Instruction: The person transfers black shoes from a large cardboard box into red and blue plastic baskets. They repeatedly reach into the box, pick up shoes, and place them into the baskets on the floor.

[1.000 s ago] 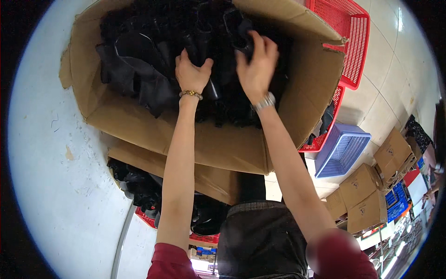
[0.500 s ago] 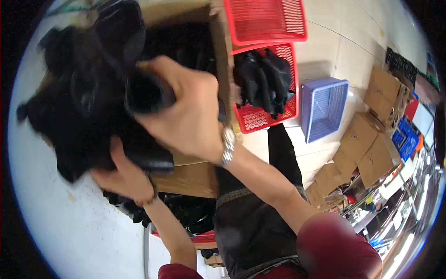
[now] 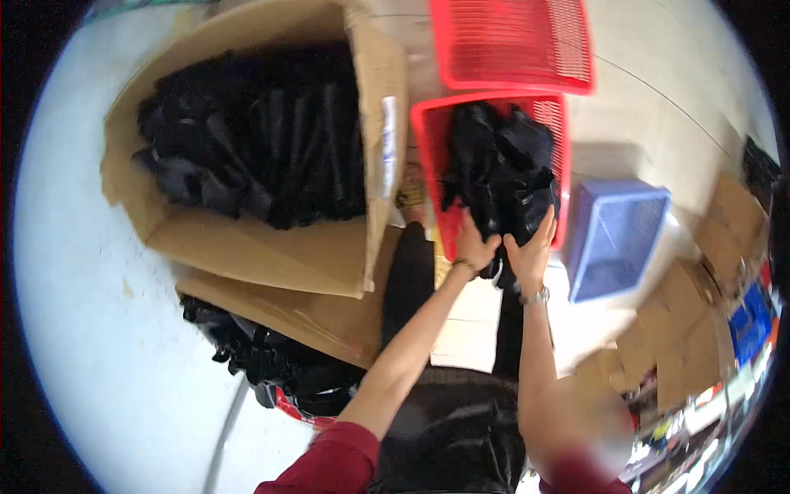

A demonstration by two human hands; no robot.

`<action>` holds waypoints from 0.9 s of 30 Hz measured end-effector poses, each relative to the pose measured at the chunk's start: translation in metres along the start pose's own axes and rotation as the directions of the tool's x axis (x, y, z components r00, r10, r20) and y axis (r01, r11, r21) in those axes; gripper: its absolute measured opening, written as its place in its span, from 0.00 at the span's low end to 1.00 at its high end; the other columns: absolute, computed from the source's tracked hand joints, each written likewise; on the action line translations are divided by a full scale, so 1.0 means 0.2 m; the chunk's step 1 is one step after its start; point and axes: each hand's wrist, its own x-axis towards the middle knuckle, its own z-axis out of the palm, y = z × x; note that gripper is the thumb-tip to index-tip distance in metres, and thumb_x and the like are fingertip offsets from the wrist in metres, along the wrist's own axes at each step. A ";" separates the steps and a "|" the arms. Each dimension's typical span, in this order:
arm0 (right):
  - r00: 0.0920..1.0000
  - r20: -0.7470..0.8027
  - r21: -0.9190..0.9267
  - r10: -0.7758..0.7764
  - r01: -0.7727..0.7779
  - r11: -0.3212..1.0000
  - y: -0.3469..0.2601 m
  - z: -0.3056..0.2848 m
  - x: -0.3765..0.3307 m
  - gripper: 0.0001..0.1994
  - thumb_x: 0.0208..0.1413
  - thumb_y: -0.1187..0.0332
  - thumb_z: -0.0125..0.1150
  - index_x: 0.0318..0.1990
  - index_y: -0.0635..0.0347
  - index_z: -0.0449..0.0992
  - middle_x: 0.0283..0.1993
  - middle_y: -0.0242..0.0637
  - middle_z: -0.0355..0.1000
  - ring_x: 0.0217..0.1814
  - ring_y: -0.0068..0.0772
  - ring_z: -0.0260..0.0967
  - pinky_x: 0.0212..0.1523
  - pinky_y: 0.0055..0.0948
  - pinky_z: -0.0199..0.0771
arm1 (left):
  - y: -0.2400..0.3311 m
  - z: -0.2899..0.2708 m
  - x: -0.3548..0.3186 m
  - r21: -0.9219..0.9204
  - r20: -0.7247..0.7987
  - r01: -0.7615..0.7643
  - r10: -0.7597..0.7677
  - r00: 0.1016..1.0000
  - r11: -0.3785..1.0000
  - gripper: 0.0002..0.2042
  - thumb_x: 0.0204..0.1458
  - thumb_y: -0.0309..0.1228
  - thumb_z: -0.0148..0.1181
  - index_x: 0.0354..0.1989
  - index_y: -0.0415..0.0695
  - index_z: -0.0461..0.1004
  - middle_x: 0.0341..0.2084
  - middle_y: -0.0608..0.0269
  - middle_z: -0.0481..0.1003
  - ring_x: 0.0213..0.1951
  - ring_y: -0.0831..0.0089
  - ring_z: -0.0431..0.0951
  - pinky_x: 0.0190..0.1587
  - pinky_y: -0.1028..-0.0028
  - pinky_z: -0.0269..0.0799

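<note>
Pale floor tiles (image 3: 658, 90) ran along the right of the work area, and a white surface (image 3: 66, 247) lay along its left. Inspected first, a bundle of black pieces (image 3: 500, 152) lay in a red basket (image 3: 432, 156), its near end at the rim closest to the person. The pieces appeared creased and limp, with a slight sheen; they were judged soft, light one by one, unlikely to break, and liable to slip apart as a loose stack. Hold was best taken from both sides near the middle of the bundle, palms supporting it. At the near end, the left hand (image 3: 476, 244) and right hand (image 3: 532, 253) touched opposite sides, thumbs inward and spread from the fingers; whether either pinched any material could not be determined. Beyond the basket stood a second red basket (image 3: 510, 41); just to its right, a blue-violet basket (image 3: 613, 255). To the left, a large cardboard box (image 3: 255, 253) contained more black pieces (image 3: 288, 148), packed in folds. Further black items (image 3: 271, 354) lay below that box, and brown cartons (image 3: 683, 329) stood at far right.
</note>
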 end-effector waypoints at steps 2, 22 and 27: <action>0.988 -0.149 -0.043 0.048 -0.055 0.998 0.62 0.33 0.16 0.56 0.39 0.70 0.71 0.73 0.66 0.37 0.65 0.67 0.59 0.66 0.60 0.62 0.64 0.43 0.64 | 0.11 0.46 0.10 -0.124 0.324 0.214 -0.164 0.932 0.969 0.51 0.49 0.33 0.64 0.70 0.27 0.29 0.61 0.29 0.62 0.62 0.45 0.66 0.64 0.61 0.62; 0.972 0.162 0.641 0.172 -0.236 0.730 0.04 -0.24 -0.19 0.25 0.58 0.74 0.62 0.62 0.68 0.65 0.49 0.45 0.77 0.49 0.30 0.75 0.50 0.26 0.74 | -0.10 -1.81 0.05 -0.307 -0.564 -0.305 0.086 0.821 0.901 0.11 0.59 0.18 0.51 0.46 0.42 0.76 0.38 0.60 0.80 0.36 0.76 0.80 0.38 0.76 0.74; 0.927 0.217 0.536 -0.307 0.150 0.831 -1.14 -0.42 -0.37 0.13 0.60 0.76 0.59 0.52 0.65 0.75 0.38 0.34 0.78 0.40 0.19 0.76 0.39 0.21 0.78 | -0.47 -1.88 0.34 -0.148 -0.037 -0.260 0.258 0.966 0.954 0.21 0.58 0.23 0.56 0.61 0.44 0.67 0.56 0.52 0.73 0.55 0.59 0.75 0.54 0.65 0.74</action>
